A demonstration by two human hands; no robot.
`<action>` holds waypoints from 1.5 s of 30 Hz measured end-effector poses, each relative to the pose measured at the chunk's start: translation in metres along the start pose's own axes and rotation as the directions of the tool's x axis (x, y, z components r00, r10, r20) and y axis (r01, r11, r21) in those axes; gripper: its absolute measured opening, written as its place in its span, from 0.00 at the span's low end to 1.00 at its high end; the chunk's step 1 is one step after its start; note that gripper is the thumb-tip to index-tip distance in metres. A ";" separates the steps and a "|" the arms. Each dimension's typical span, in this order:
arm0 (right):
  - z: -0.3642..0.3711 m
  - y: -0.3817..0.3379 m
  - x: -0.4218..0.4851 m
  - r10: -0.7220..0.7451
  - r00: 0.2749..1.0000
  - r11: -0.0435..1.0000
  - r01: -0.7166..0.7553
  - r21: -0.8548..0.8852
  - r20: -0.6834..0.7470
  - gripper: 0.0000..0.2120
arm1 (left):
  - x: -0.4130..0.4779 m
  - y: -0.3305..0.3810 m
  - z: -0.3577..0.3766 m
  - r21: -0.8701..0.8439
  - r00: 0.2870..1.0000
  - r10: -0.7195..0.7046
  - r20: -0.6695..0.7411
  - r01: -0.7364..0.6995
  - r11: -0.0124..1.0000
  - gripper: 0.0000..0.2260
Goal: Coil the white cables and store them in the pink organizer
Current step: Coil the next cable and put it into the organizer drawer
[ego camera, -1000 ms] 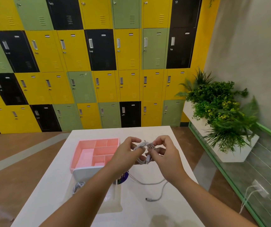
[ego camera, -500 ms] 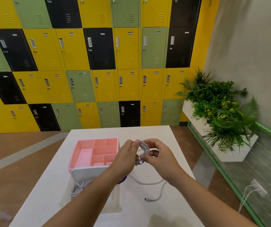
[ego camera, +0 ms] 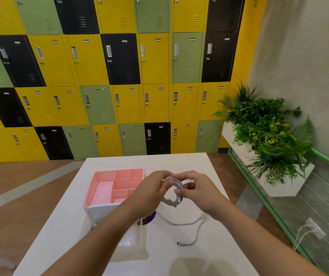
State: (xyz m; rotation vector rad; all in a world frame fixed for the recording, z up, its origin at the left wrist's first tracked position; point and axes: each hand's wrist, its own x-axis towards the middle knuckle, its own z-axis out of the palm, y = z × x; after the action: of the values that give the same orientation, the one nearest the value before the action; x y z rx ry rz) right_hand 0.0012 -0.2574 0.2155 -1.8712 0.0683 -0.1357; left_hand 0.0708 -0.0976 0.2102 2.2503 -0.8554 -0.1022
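Right now I am watching the left hand (ego camera: 151, 193) pinching one side of a small coil of white cable (ego camera: 176, 184), its fingers curling in on the loops, though the fingertips are blurring. The right hand (ego camera: 201, 193) is gripping the opposite side of the same coil, thumb and fingers curling round the strands. The coil is hanging in the air between the two hands, above the white table (ego camera: 179, 162) and just to the right of the pink organizer (ego camera: 92, 188), apart from it. A loose length of cable (ego camera: 191, 223) is lying on the tabletop below the hands, sweeping under the right wrist and curling back to a plug (ego camera: 179, 243) nearer the camera; I cannot tell where it is joining the coil. The organizer is sitting on the left half of the table with its compartments facing up, and a white box (ego camera: 100, 211) is standing against its near edge. A second cable bundle (ego camera: 92, 228) is peeking out beside the left forearm. Coloured lockers (ego camera: 120, 76) are filling the far wall, and potted plants (ego camera: 269, 136) are standing off to the right
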 end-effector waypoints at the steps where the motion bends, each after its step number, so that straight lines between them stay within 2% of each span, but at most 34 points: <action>1: 0.000 0.001 0.001 0.000 1.000 1.000 0.000 -0.010 -0.001 0.16 | 0.000 0.002 -0.001 0.101 0.999 0.040 0.008 -0.041 0.994 0.11; 3: 0.002 0.002 0.001 -0.005 0.999 1.000 0.004 -0.031 -0.034 0.13 | 0.001 0.004 0.001 0.192 0.999 0.050 -0.020 -0.046 0.980 0.11; 7: 0.007 0.004 0.002 -0.038 0.996 0.989 0.027 -0.147 -0.079 0.07 | 0.005 -0.002 0.011 0.207 0.992 0.065 -0.106 -0.042 0.977 0.09; 10: 0.007 0.002 0.002 -0.077 0.991 0.988 0.061 -0.141 -0.113 0.03 | 0.006 -0.005 0.017 0.162 0.988 0.077 -0.135 -0.055 0.985 0.13; 12: 0.005 0.000 0.004 -0.094 0.987 0.983 0.071 -0.171 -0.128 0.03 | 0.005 -0.005 0.018 0.110 0.983 0.084 -0.164 -0.067 0.992 0.16; 18: 0.006 -0.003 0.004 -0.176 0.968 0.946 0.116 -0.304 -0.177 0.06 | 0.011 0.004 0.014 0.034 0.978 0.057 -0.202 -0.051 0.998 0.16; 24: 0.000 -0.004 0.004 -0.194 0.973 0.911 0.132 -0.391 -0.124 0.08 | 0.016 0.011 0.011 0.252 0.979 0.082 -0.184 -0.034 0.967 0.14; 29: -0.009 -0.002 0.005 -0.141 0.986 0.920 0.097 -0.380 -0.090 0.09 | 0.014 0.010 0.010 0.239 0.981 0.111 -0.159 -0.071 0.968 0.11; 31: -0.011 0.000 0.005 -0.113 0.990 0.928 0.073 -0.364 -0.089 0.07 | 0.008 0.011 0.010 0.253 0.971 0.156 -0.179 -0.108 0.961 0.13; 33: -0.010 0.000 0.006 -0.087 0.991 0.942 0.049 -0.332 -0.100 0.05 | 0.007 0.006 0.014 0.449 0.941 0.306 -0.142 -0.215 0.867 0.12; 34: -0.009 0.000 0.006 -0.074 0.992 0.948 0.038 -0.316 -0.105 0.07 | 0.008 0.002 0.017 0.529 0.935 0.331 -0.129 -0.218 0.820 0.11; 36: -0.007 -0.002 0.005 -0.064 0.993 0.949 0.030 -0.313 -0.097 0.07 | 0.011 -0.003 0.021 0.572 0.950 0.274 -0.151 -0.143 0.808 0.09; 38: -0.005 -0.002 0.003 -0.065 0.994 0.949 0.035 -0.312 -0.086 0.08 | 0.012 -0.005 0.023 0.550 0.958 0.229 -0.173 -0.098 0.829 0.08; 42: -0.002 0.003 -0.001 -0.062 0.995 0.957 0.037 -0.288 -0.077 0.09 | 0.007 -0.001 0.023 0.363 0.963 0.150 -0.226 -0.059 0.930 0.09; 45: -0.003 0.003 -0.002 -0.062 0.996 0.969 0.046 -0.244 -0.059 0.10 | 0.003 0.002 0.021 0.269 0.973 0.088 -0.215 -0.028 0.963 0.11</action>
State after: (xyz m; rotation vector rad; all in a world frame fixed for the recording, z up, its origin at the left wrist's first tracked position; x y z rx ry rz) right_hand -0.0013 -0.2607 0.2133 -2.1141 0.0827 -0.2357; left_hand 0.0660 -0.1130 0.1962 2.4216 -0.8514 0.3073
